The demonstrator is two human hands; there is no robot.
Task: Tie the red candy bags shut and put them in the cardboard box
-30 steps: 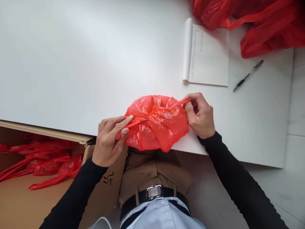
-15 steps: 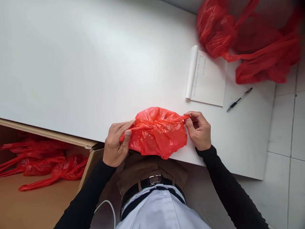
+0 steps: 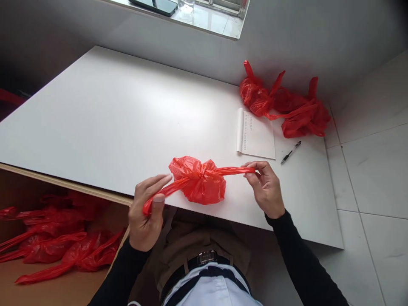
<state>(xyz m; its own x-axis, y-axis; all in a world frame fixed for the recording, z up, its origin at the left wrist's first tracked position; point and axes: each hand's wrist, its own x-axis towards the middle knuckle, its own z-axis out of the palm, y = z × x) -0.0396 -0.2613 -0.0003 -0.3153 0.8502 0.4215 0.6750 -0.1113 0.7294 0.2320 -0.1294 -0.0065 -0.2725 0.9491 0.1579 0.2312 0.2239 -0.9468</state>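
Note:
A red plastic bag (image 3: 204, 182), bunched and knotted at its middle, rests at the front edge of the white table (image 3: 143, 106). One twisted handle stretches left into my left hand (image 3: 146, 212), held between thumb and fingers. The other handle runs right, pinched by the fingertips of my right hand (image 3: 266, 187). Both handles look drawn taut away from the knot. What the bag contains is hidden by the plastic.
An open notepad (image 3: 258, 136) and a black pen (image 3: 290, 153) lie on the right. Several tied red bags (image 3: 299, 110) sit at the back right corner. More red bags fill a cardboard box (image 3: 73, 187) on the left. A phone (image 3: 156, 6) and glass (image 3: 186, 6) stand on the windowsill.
My hands have moved apart, pulling the two handles longer, and the bag has gathered smaller and tighter around its knot. The view has shifted to show the wall and windowsill.

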